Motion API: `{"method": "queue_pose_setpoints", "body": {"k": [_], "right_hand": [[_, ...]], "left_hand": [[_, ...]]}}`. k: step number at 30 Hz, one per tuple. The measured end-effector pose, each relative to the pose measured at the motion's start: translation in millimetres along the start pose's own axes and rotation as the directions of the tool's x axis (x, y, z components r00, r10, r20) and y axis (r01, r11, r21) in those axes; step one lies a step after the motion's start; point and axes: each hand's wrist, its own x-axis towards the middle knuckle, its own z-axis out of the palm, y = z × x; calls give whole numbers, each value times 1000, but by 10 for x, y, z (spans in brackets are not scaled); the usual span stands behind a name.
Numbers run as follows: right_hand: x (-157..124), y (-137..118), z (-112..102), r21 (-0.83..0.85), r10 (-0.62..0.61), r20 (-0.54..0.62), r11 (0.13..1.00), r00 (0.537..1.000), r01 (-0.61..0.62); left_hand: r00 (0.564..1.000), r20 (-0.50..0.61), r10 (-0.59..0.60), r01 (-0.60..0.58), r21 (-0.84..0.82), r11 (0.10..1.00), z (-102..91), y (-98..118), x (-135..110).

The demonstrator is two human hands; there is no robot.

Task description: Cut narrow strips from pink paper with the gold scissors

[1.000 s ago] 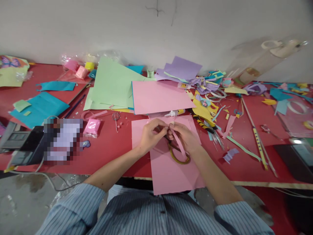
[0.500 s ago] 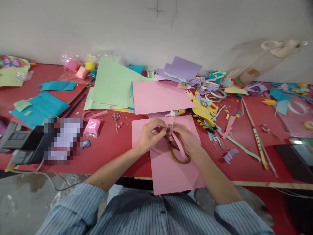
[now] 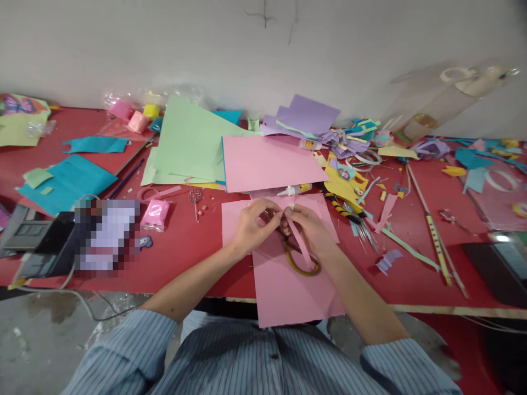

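My left hand (image 3: 256, 224) and my right hand (image 3: 308, 227) meet over pink paper sheets (image 3: 284, 296) at the table's front. Both are closed, fingertips pinching the upper end of a narrow pink paper strip (image 3: 300, 241). The strip's free end hangs down toward my right wrist. Beneath it lie scissors, with an olive-yellow handle loop (image 3: 302, 269) showing; their blades are hidden under my hands. A glue bottle (image 3: 297, 189) with a white nozzle lies just beyond my fingers.
Yellow-and-black pliers (image 3: 341, 208) lie right of my hands near a yellow paper piece (image 3: 348, 184). Large pink (image 3: 274, 164) and green (image 3: 185, 145) sheets lie behind. At left are a pink clay packet (image 3: 155, 214) and a metal whisk-like piece (image 3: 195, 198). A tape measure strip (image 3: 438, 249) lies right.
Almost nothing differs. Both hands keep their pinch on the pink strip, with only a tiny shift of the fingers and strip.
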Motion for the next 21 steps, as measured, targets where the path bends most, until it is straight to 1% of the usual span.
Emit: {"method": "queue_pose_setpoints", "body": {"k": [10, 21], "right_hand": [[-3, 19, 3, -74, -61, -52, 996, 997, 57], [-8, 16, -12, -136, -74, -78, 989, 994, 62]], "left_hand": [[995, 23, -97, 97, 30, 995, 0, -26, 7], [988, 19, -153, 153, -19, 988, 12, -24, 16]]}}
